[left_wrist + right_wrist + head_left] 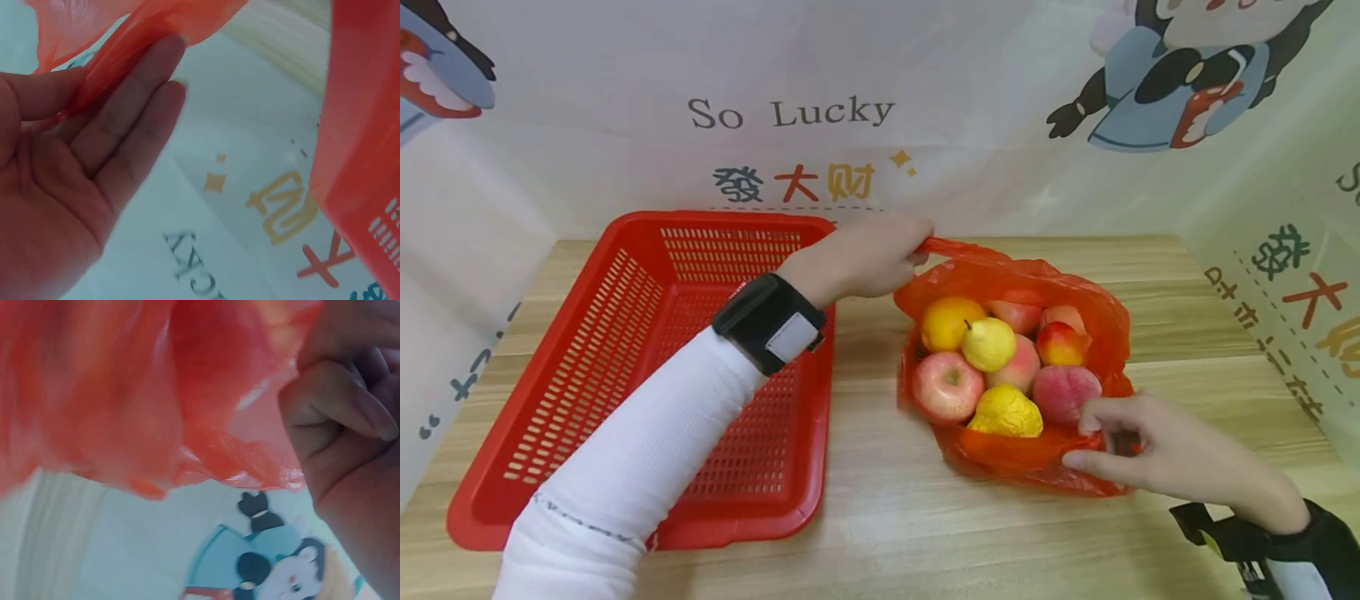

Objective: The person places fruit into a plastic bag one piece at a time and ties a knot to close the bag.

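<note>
on the table, both hands pinch the orange bag [1097,308] — left grip [872,254] far rim, right grip [1150,450] near rim.

backdrop [625,150] — "So Lucky" | below it — "發大财"

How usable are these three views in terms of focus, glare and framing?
Head view: evenly lit and sharp; the orange bag, fruit and red basket read clearly. Left wrist view: soft, close-up; left hand and bag film fill the frame. Right wrist view: blurred, bag plastic covers most, small glare spots; right hand cropped at the edge.
</note>
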